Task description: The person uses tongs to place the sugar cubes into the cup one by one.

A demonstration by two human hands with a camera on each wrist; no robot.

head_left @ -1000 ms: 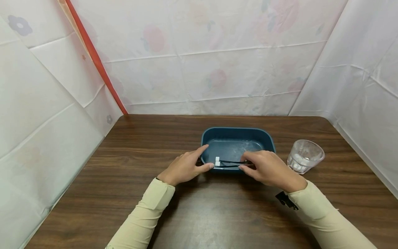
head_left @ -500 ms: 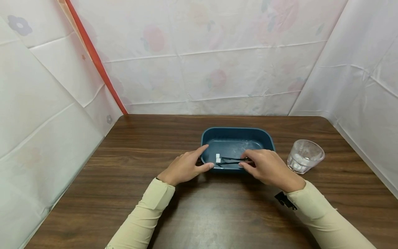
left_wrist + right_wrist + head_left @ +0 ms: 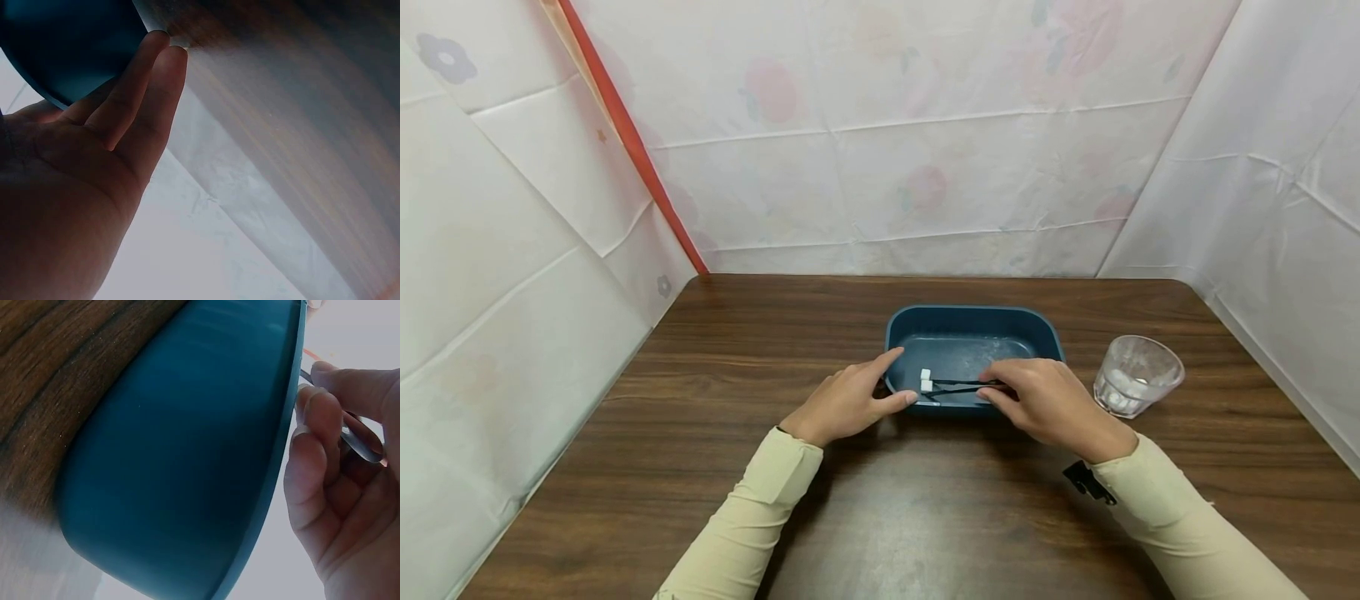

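Note:
In the head view my right hand (image 3: 1037,400) pinches dark, thin-armed tongs (image 3: 958,382) between thumb and fingers over the near side of a blue box (image 3: 1045,329). The tongs' rounded metal end (image 3: 362,445) shows inside the hand in the right wrist view. Two small white cubes (image 3: 926,375) sit together at the left inside the box, and the tongs' tips reach the nearer one. My left hand (image 3: 846,402) rests at the box's near left corner, thumb and forefinger apart at the rim. Its fingers (image 3: 159,94) lie fairly straight along the outer wall.
A clear glass (image 3: 1138,377) with white pieces in its bottom stands right of the box, close to my right hand. The brown wooden table (image 3: 760,333) ends at white patterned curtains (image 3: 925,200) behind and at both sides.
The tongs and my right fingers have shifted slightly away from me, and the two cubes lie a little farther from the box's near wall. My left hand stays in place.

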